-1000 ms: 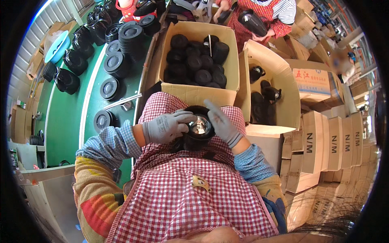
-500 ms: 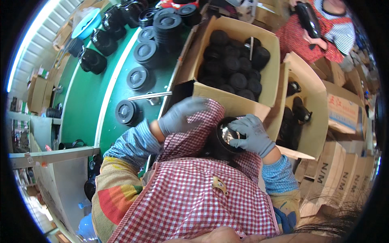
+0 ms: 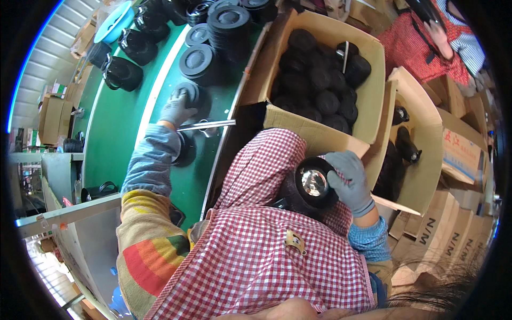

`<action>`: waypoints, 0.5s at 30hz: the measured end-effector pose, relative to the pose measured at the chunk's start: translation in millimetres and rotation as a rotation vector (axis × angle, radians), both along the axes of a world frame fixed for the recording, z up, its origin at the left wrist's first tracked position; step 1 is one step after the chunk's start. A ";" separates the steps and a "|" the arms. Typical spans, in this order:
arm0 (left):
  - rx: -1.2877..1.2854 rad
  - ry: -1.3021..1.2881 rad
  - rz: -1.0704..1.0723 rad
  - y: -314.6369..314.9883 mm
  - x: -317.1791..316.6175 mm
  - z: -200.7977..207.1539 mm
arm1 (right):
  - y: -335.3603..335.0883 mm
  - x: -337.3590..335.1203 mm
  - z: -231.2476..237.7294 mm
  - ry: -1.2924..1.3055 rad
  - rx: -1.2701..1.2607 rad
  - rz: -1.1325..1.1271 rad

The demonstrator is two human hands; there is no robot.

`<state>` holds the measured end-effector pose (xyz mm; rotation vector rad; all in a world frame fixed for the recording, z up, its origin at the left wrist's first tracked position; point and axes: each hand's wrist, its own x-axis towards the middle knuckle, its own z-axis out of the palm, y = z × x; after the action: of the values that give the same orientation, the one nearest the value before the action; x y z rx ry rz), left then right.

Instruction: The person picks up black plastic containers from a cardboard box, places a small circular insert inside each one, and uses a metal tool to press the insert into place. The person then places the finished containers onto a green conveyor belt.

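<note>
My gloved left hand (image 3: pixel 178 109) reaches onto the green table. Its fingers close over the edge of a black round disc-shaped lid (image 3: pixel 188 92) with a ringed top. A black thermos jug (image 3: pixel 314 184) rests in my lap against the checked apron, its mouth turned up and its inside silvery and shiny. The gloved right hand (image 3: pixel 349 178) grips that jug at its right rim, fingers over the edge. Just nearer than the left hand lie a metal bar (image 3: pixel 208 125) and another black lid stack, partly hidden by my sleeve.
Taller stacks of black lids (image 3: pixel 229 21) and several black jugs (image 3: pixel 121 73) stand farther along the table (image 3: pixel 109 154). An open carton (image 3: pixel 368 101) of black round parts is ahead, with a second carton (image 3: pixel 426 176) to its right. A person in red (image 3: pixel 410 48) works at far right.
My left hand has moved from above my lap to the lids on the table at left. The right hand has shifted from across the jug's mouth to its right rim, uncovering the silvery inside.
</note>
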<state>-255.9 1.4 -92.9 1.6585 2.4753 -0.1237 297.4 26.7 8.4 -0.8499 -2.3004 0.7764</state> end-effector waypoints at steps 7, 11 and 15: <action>0.392 0.022 -0.060 -54.2 -2.6 68.1 | -6.1 35.3 20.6 0.121 -0.015 -0.266; 0.411 -0.853 -0.211 -80.9 76.3 123.7 | -3.0 13.0 24.1 0.314 -0.079 -0.237; 0.094 -1.359 -0.744 -29.3 206.3 154.3 | 9.0 -12.5 23.0 0.646 -0.524 0.038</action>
<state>-49.7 -27.9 61.4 1.6786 0.8538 0.7622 284.9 35.6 31.4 -0.6322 -1.5620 1.4604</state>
